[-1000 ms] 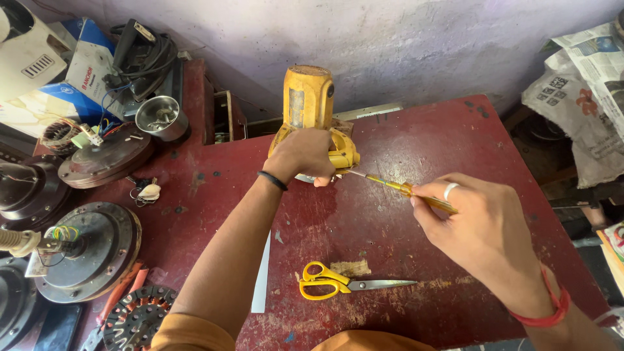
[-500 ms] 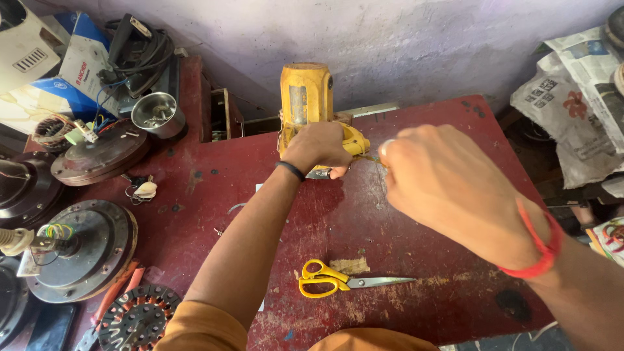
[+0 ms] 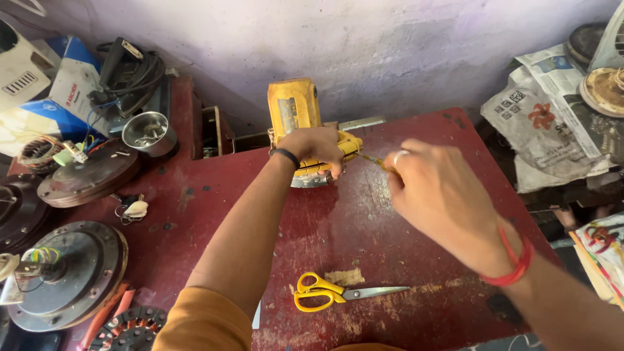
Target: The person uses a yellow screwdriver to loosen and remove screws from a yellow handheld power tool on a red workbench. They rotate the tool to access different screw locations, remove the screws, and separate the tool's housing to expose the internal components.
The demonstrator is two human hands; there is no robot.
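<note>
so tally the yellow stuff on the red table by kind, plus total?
Yellow power tool, under the left hand: 1
Yellow-handled screwdriver, in the right hand: 1
Yellow-handled scissors, lying on the red table: 1
Total: 3

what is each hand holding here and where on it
The left hand grips the yellow power tool at its lower end, near the table. The right hand holds a thin yellow-handled tool by its handle end.
</note>
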